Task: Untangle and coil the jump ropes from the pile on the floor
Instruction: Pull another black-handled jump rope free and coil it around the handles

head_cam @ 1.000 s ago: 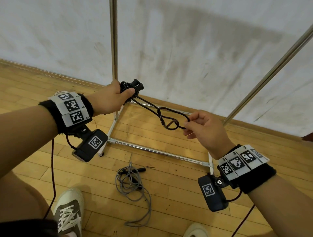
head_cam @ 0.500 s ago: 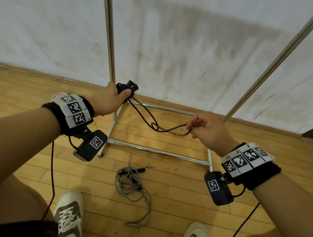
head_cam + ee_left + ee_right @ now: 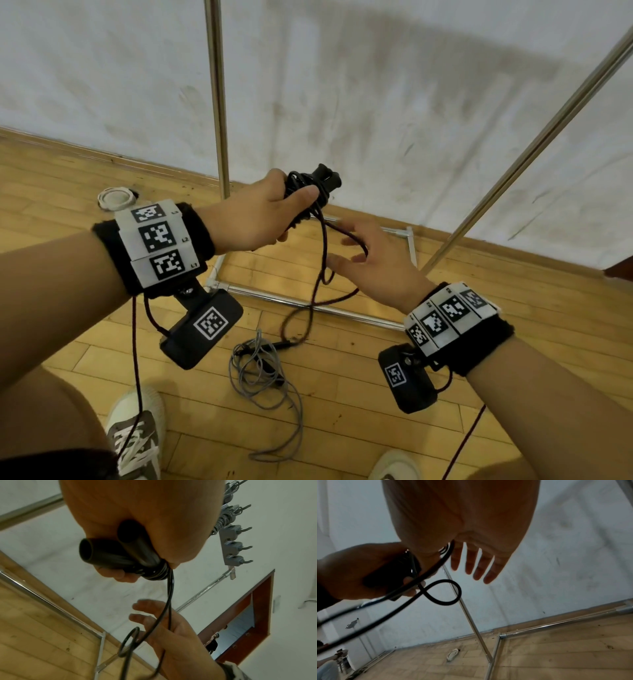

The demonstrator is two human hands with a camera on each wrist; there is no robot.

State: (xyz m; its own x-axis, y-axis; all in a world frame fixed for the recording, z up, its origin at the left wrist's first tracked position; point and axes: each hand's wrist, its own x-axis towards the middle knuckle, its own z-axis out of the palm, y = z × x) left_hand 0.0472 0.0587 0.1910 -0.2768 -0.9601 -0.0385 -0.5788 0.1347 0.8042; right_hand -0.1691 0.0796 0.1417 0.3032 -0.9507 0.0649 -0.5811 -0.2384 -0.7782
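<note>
A wooden plank floor (image 3: 342, 411) is carrying everything here. A tangled grey jump rope (image 3: 263, 380) is lying loose on the boards, with a black handle (image 3: 281, 344) showing at its far edge. Behind it, a metal rack frame (image 3: 308, 303) is standing on the floor against the wall. A white ring-shaped object (image 3: 115, 198) is resting near the skirting. Two sneakers (image 3: 137, 435) are standing on the planks.

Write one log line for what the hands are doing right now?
left hand grips black jump rope handles | right hand open, black cord draped over | grey jump rope on floor
</note>
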